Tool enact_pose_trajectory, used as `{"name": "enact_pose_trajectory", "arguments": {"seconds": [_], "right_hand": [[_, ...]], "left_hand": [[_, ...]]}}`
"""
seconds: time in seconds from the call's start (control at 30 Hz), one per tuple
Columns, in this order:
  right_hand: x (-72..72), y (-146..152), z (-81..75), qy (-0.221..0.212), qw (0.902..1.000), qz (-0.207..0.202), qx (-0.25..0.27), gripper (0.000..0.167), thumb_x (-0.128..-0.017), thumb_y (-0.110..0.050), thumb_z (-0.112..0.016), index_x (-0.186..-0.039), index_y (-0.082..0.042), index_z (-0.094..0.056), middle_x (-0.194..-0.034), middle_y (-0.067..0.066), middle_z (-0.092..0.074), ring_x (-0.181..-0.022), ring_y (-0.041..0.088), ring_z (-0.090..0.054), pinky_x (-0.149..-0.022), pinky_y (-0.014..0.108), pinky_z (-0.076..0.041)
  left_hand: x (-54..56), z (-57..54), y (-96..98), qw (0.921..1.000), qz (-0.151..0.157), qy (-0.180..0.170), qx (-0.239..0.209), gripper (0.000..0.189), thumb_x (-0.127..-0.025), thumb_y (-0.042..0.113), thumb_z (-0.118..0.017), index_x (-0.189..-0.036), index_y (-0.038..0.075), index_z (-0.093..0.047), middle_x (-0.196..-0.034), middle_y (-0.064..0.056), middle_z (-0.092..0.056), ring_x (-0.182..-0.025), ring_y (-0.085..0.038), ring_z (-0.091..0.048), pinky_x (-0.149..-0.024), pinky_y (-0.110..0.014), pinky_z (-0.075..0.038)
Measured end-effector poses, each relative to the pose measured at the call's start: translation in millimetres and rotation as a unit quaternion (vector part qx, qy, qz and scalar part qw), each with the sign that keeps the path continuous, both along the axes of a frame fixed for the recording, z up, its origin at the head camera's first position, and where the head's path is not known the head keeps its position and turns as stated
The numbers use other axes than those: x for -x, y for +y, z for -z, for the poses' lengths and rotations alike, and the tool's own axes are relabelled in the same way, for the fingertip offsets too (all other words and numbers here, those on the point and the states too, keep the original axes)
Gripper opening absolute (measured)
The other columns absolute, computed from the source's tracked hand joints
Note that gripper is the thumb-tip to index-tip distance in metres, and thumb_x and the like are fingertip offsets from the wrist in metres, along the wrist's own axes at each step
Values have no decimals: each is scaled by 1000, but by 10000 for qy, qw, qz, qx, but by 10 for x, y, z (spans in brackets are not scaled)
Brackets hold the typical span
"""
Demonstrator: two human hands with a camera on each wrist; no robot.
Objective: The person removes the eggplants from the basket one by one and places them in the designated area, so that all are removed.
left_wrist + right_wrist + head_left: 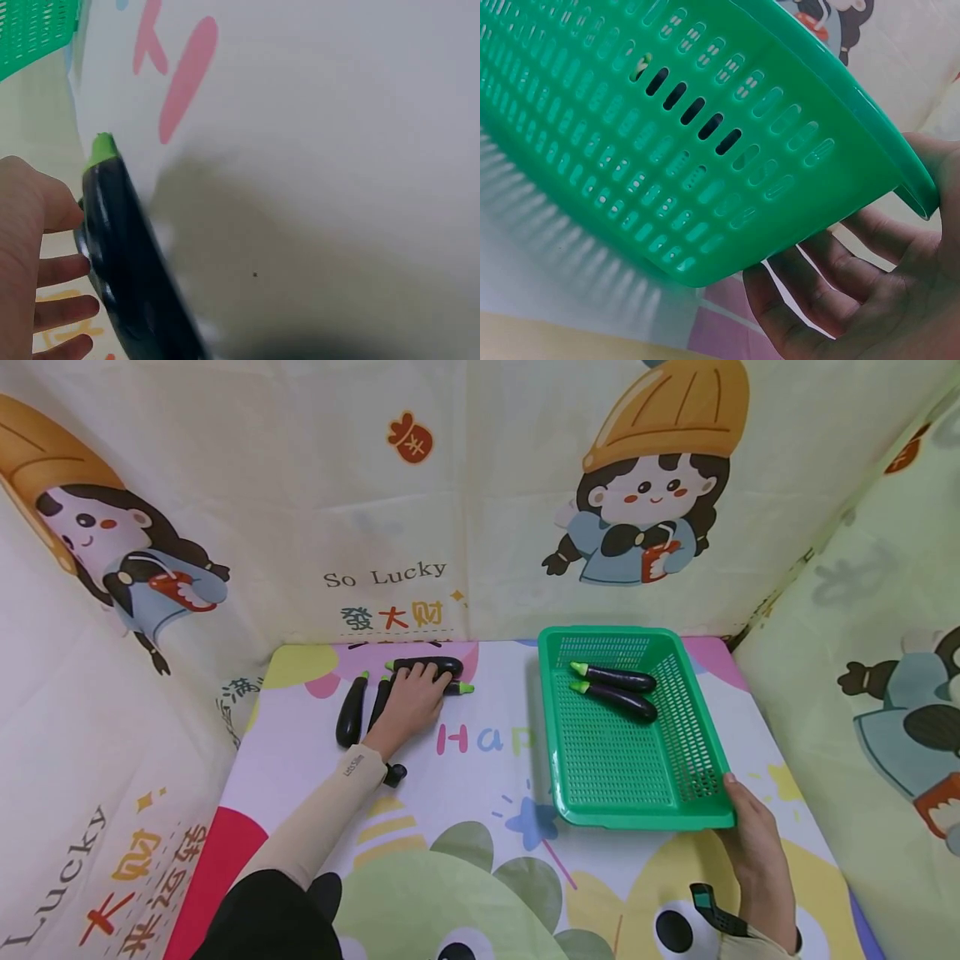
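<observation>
Over a group of several small dark eggplants, my left hand (pixel 411 703) reaches down with spread fingers. In the left wrist view its fingers (pixel 66 311) lie along the side of one eggplant (pixel 127 247) with a green stem end, not curled round it. Another eggplant (pixel 427 665) lies crosswise just beyond the hand, and one (pixel 351 714) lies to its left. My right hand (pixel 757 839) grips the near right corner of a green plastic basket (pixel 558 777), thumb at the rim and fingers underneath. Two eggplants (pixel 618 700) lie in the basket's far part.
The tabletop carries a printed cloth (pixel 457 793) with cartoon shapes and letters. Patterned fabric walls (pixel 495 527) stand at the back and both sides, close to the table's edges. The basket's near right corner looks raised off the cloth.
</observation>
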State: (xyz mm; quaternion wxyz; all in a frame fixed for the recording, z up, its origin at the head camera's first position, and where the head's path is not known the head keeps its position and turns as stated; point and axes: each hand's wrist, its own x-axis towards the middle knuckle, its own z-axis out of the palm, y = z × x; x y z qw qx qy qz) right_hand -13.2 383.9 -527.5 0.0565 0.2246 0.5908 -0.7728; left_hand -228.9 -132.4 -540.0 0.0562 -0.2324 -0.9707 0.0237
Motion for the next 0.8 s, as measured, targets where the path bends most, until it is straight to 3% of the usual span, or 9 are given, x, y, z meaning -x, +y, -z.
{"name": "enact_pose_trajectory", "arguments": {"seconds": [0.5, 0.8], "right_hand": [[14, -16, -21, -82, 9999, 66, 114, 26, -110, -37, -48, -99, -41, -72, -98, -19, -72, -86, -1, -68, -76, 16, -54], [22, -5, -5, -18, 9999, 85, 100, 26, -110, -37, -49, -99, -41, -72, -99, -21, -72, -87, -2, -68, -77, 15, -54]], "left_hand": [[-113, -156, 106, 9997, -24, -157, -182, 47, -104, 28, -58, -149, 15, -56, -139, -15, -60, -131, -37, -53, -111, -58, -45], [-188, -374, 303, 9964, 83, -773, -351, 56, -104, 36, -61, -155, 19, -49, -149, -16, -54, -137, -37, -48, -113, -59, -43]]}}
